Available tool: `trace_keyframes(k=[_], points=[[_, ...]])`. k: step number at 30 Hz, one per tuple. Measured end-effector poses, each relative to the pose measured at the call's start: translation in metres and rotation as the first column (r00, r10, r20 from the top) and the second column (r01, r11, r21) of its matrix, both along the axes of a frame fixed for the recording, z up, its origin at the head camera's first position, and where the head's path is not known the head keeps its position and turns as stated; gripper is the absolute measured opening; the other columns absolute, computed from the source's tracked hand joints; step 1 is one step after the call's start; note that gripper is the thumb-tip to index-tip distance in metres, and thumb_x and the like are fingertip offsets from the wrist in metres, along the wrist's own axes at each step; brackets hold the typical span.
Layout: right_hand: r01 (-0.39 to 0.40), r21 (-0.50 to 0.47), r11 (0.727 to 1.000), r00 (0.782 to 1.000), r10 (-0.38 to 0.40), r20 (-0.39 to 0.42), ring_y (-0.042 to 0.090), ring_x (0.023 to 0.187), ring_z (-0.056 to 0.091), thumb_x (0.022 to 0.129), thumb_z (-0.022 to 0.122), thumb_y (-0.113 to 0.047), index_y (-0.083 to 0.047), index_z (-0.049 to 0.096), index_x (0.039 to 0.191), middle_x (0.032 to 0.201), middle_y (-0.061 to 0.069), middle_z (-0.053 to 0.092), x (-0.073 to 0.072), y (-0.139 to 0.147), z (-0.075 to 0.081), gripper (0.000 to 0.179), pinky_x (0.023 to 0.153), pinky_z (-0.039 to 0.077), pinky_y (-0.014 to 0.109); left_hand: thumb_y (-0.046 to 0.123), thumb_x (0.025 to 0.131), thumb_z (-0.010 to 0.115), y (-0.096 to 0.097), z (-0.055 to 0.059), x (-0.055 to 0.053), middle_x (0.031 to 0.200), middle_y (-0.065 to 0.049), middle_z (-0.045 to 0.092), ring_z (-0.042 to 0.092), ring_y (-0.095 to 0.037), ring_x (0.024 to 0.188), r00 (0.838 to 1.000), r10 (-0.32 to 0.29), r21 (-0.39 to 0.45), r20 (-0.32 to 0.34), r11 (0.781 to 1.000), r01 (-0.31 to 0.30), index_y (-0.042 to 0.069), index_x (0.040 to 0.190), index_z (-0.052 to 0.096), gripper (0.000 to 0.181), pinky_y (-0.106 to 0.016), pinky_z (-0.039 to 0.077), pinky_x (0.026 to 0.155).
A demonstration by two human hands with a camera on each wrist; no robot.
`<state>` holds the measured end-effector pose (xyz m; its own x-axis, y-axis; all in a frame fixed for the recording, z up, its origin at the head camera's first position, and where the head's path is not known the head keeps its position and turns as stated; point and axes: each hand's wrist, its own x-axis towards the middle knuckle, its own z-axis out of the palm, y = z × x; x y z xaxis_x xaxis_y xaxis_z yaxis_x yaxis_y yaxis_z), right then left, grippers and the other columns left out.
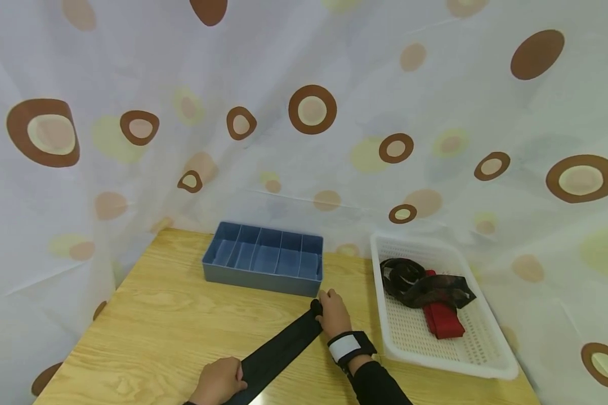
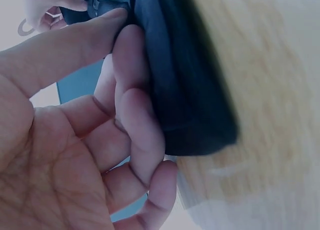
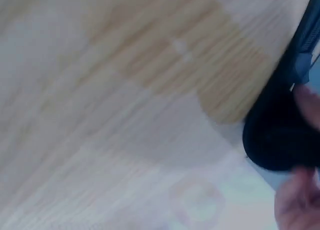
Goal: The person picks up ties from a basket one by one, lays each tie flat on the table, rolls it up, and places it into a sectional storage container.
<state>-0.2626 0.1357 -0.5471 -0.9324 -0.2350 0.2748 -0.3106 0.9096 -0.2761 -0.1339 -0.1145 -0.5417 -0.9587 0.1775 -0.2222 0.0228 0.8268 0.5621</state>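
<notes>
A long black necktie (image 1: 281,349) lies at a slant across the wooden table, between both hands. My left hand (image 1: 218,381) holds its near part; in the left wrist view, the thumb and curled fingers pinch the cloth's edge (image 2: 170,75). At the far end, my right hand (image 1: 334,310) grips a small rolled or bunched part of the necktie, close in front of the blue divided box (image 1: 263,281). A zip shows on the black cloth (image 3: 280,135) in the right wrist view, where the fingers are partly cut off by the frame.
The blue box has several narrow compartments. On the right stands a white perforated basket (image 1: 380,304) with a dark patterned strip (image 1: 436,289), coiled at one end, and a folded red cloth (image 1: 443,322). A dotted curtain (image 1: 263,62) hangs behind the table.
</notes>
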Motion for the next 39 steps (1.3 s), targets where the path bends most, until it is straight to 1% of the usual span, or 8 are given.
trace_keyframes(k=[6, 11, 15, 20, 23, 29, 34, 39], points=[[-0.094, -0.095, 0.991, 0.987, 0.106, 0.124, 0.016, 0.066, 0.055, 0.08, 0.073, -0.011, -0.007, 0.068, 0.075, 0.076, 0.004, 0.058, 0.009, 0.003, 0.006, 0.008, 0.059, 0.047, 0.027, 0.015, 0.073, 0.076, -0.001, 0.0, 0.002, 0.057, 0.003, 0.046, 0.042, -0.011, 0.054, 1.0, 0.007, -0.003, -0.002, 1.0, -0.007, 0.012, 0.061, 0.048, 0.031, -0.029, 0.029, 0.056], [0.014, -0.159, 0.987, 0.975, 0.022, 0.221, 0.026, 0.08, 0.06, 0.076, 0.076, -0.008, -0.003, 0.07, 0.091, 0.09, 0.012, 0.064, 0.006, 0.007, 0.008, 0.017, 0.07, 0.051, 0.036, 0.016, 0.073, 0.077, -0.002, 0.0, 0.003, 0.056, 0.004, 0.045, 0.042, -0.011, 0.054, 1.0, 0.011, -0.026, -0.025, 1.0, -0.012, 0.012, 0.06, 0.046, 0.033, -0.028, 0.029, 0.055], [0.133, -0.171, 0.976, 0.918, -0.056, 0.393, 0.034, 0.088, 0.062, 0.077, 0.077, -0.016, 0.005, 0.059, 0.114, 0.104, 0.023, 0.064, 0.001, 0.007, 0.013, 0.046, 0.075, 0.051, 0.042, 0.016, 0.073, 0.077, -0.002, -0.002, 0.003, 0.057, 0.004, 0.045, 0.042, -0.011, 0.054, 0.999, 0.002, -0.039, -0.033, 0.999, -0.004, 0.013, 0.06, 0.047, 0.033, -0.028, 0.029, 0.055], [0.187, -0.183, 0.965, 0.872, -0.077, 0.483, 0.03, 0.083, 0.062, 0.075, 0.078, -0.014, 0.007, 0.061, 0.108, 0.101, 0.021, 0.064, -0.004, 0.003, 0.017, 0.043, 0.068, 0.052, 0.038, 0.02, 0.07, 0.08, 0.001, -0.005, 0.001, 0.066, -0.001, 0.053, 0.049, -0.016, 0.061, 0.998, -0.013, -0.102, -0.069, 0.995, 0.006, 0.011, 0.072, 0.05, 0.032, -0.035, 0.037, 0.059], [0.207, -0.197, 0.958, 0.884, -0.097, 0.457, 0.024, 0.074, 0.058, 0.07, 0.081, -0.01, 0.004, 0.062, 0.099, 0.091, 0.016, 0.062, -0.004, -0.002, 0.015, 0.037, 0.062, 0.049, 0.034, 0.021, 0.066, 0.083, 0.005, -0.008, -0.003, 0.086, -0.003, 0.058, 0.054, -0.02, 0.076, 0.982, -0.101, -0.15, -0.156, 0.986, 0.078, 0.012, 0.093, 0.057, 0.038, -0.038, 0.043, 0.064], [0.173, -0.159, 0.972, 0.95, -0.122, 0.288, 0.021, 0.072, 0.053, 0.063, 0.083, -0.001, -0.005, 0.054, 0.085, 0.082, 0.009, 0.054, -0.001, -0.017, 0.013, 0.037, 0.062, 0.046, 0.035, 0.007, 0.067, 0.081, 0.012, -0.01, -0.007, 0.102, 0.0, 0.057, 0.055, -0.017, 0.085, 0.902, -0.332, -0.162, -0.275, 0.941, 0.297, 0.022, 0.107, 0.068, 0.044, -0.027, 0.045, 0.066], [0.018, -0.057, 0.998, 0.996, -0.013, 0.085, 0.018, 0.07, 0.046, 0.064, 0.078, 0.008, -0.009, 0.048, 0.078, 0.077, 0.005, 0.048, 0.012, -0.032, 0.005, 0.038, 0.059, 0.039, 0.031, 0.008, 0.068, 0.081, 0.015, -0.008, -0.007, 0.099, 0.002, 0.056, 0.054, -0.014, 0.079, 0.906, -0.345, -0.144, -0.246, 0.937, 0.318, 0.022, 0.107, 0.07, 0.042, -0.025, 0.044, 0.064], [-0.118, 0.047, 0.992, 0.992, 0.12, -0.038, 0.017, 0.072, 0.044, 0.068, 0.079, 0.0, -0.012, 0.049, 0.075, 0.079, 0.004, 0.049, 0.024, -0.036, -0.004, 0.033, 0.061, 0.041, 0.03, 0.009, 0.069, 0.08, 0.014, -0.006, -0.006, 0.098, 0.001, 0.056, 0.054, -0.014, 0.078, 0.911, -0.344, -0.138, -0.226, 0.937, 0.32, 0.022, 0.107, 0.07, 0.041, -0.026, 0.045, 0.064]])
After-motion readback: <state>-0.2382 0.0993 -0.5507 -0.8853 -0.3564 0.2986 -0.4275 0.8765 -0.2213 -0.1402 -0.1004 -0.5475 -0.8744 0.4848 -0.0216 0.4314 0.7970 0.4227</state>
